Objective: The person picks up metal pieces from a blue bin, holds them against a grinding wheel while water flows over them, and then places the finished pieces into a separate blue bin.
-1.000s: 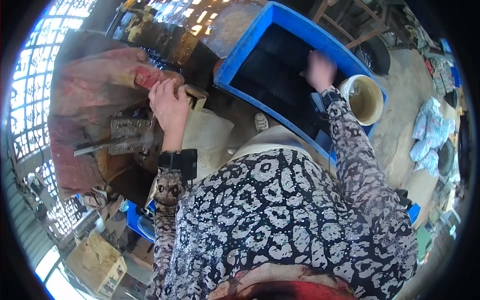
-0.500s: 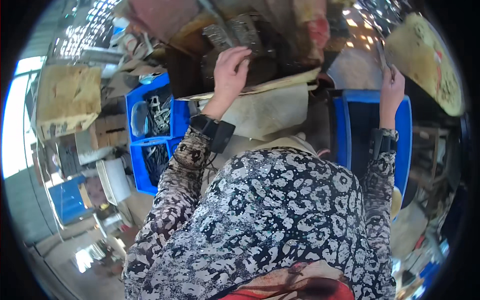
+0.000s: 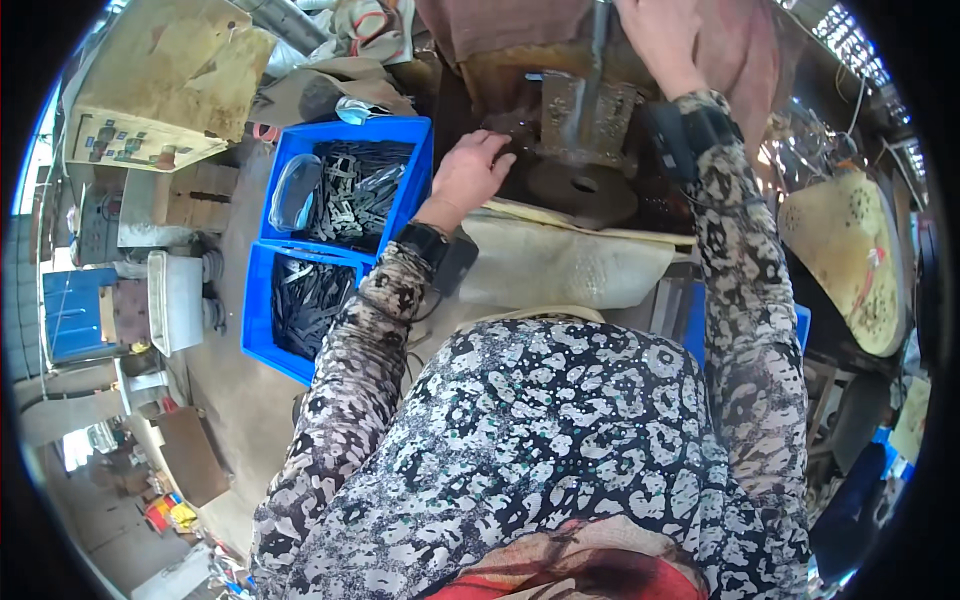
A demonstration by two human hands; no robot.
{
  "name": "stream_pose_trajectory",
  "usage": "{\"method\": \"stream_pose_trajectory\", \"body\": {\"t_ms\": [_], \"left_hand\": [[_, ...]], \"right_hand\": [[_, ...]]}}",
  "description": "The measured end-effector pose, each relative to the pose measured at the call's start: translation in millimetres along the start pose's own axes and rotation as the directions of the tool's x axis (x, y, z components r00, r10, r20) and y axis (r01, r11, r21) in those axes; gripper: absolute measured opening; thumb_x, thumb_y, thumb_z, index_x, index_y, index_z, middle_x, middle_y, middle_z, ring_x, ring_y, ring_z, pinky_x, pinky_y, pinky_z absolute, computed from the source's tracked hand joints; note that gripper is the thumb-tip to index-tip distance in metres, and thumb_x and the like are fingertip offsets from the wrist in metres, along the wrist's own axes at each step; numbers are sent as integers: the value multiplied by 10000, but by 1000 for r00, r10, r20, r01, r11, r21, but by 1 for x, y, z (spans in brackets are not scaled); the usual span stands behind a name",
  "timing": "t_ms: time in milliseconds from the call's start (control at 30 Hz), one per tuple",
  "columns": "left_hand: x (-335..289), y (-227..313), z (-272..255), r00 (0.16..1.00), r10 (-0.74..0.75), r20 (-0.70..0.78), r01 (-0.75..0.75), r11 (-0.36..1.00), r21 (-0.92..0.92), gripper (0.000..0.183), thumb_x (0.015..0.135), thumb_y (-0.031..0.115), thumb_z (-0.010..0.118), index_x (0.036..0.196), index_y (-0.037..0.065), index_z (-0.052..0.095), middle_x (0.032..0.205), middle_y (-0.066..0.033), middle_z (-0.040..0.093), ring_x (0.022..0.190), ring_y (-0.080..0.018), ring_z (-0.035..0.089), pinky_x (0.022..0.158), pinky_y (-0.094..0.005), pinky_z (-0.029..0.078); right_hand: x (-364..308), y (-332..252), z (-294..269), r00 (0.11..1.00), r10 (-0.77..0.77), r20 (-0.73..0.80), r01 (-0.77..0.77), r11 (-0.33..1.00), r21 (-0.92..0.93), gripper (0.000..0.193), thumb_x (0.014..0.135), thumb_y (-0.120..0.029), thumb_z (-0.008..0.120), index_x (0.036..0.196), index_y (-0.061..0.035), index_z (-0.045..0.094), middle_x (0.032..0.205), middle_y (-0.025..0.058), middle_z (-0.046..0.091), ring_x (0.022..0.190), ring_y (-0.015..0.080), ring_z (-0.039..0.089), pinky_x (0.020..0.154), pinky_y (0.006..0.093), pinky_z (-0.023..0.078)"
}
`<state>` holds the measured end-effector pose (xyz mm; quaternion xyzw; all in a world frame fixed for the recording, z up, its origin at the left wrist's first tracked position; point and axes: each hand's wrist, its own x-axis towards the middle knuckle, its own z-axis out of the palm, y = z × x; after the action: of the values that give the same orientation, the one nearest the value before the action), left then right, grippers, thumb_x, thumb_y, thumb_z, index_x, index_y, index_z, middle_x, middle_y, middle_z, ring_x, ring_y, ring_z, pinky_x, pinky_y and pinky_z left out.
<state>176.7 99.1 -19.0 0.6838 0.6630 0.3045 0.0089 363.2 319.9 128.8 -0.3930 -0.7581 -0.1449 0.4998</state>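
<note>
My left hand [image 3: 468,177] is at the front left of the dark machine, between the blue bin and a round dark disc [image 3: 580,191]. Its fingers are loosely bent and apart, and nothing shows in them. Far forward, my right hand [image 3: 660,42] reaches to the top of an upright metal rod [image 3: 597,70]; the picture's edge cuts off its fingertips, so its grip is hidden. Behind the disc stands a wet-looking, pitted metal block [image 3: 560,120]. A pale cloth or sheet [image 3: 560,265] hangs from the machine's front edge, close to my body.
Left of the machine, a blue bin [image 3: 425,150] and a nearer blue bin [image 3: 257,310] hold many small metal parts. A clear plastic tub [image 3: 293,195] sits inside the farther one. A stained box [image 3: 165,80] is at far left, a yellowish spotted board [image 3: 845,260] at right.
My right hand has gone from above the right-hand blue bin to the rod's top. My left hand has moved from beside the metal block towards the left bin. The view has turned left.
</note>
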Motion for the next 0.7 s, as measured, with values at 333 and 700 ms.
{"method": "stream_pose_trajectory", "body": {"t_ms": [333,700], "left_hand": [[0,81,21,1000,8,15,-9,999,46,278,860,284,635,1003,46,661,941,-135,639,935,-328,613,797,-422,525],[1,106,23,971,-1,238,-7,999,34,305,883,285,607,1079,54,642,1029,-138,641,1006,-323,606,855,-419,516]], "right_hand": [[-9,34,2,995,75,-64,-86,979,-186,499,943,-367,573,1312,-32,539,1382,170,492,1346,358,369,1087,515,268],[-6,57,-14,966,-54,-252,-19,960,-279,439,908,-256,609,1306,-80,550,1312,123,526,1316,326,412,1084,528,274]]}}
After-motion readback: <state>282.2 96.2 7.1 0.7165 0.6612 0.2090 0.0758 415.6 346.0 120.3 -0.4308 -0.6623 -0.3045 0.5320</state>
